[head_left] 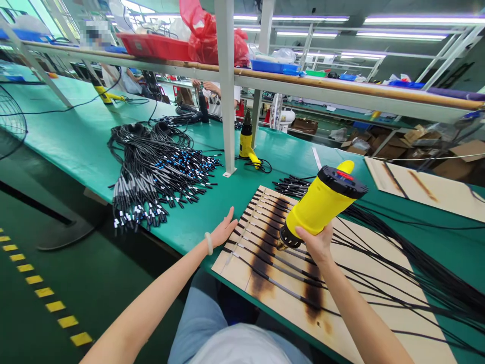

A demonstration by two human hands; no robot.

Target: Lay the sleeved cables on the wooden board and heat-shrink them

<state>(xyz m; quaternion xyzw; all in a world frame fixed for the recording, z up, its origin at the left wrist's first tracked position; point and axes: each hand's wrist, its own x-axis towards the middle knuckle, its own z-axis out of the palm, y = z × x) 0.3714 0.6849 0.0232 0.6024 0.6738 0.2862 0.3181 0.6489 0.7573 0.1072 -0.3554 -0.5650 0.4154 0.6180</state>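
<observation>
The bright yellow heat gun with a black nozzle and black rear cap (322, 202) sits firmly in the person's right hand (316, 242), the hand curled around its body with the fingers partly hidden behind it. The nozzle tilts down over thin black cables (288, 273) laid side by side across a pale wooden board with dark scorch marks (231, 277) (whether it touches them, I can't tell from here). The left hand (223, 232) is open with its fingers spread, just beside the board's near edge, and a white beaded bracelet (208, 243) circles that wrist. The board rests on a green-topped workbench (76, 121), near a heap of black cables with blue bands (159, 177). Farther along stands a second yellow heat gun (246, 139), upright on its base.
</observation>
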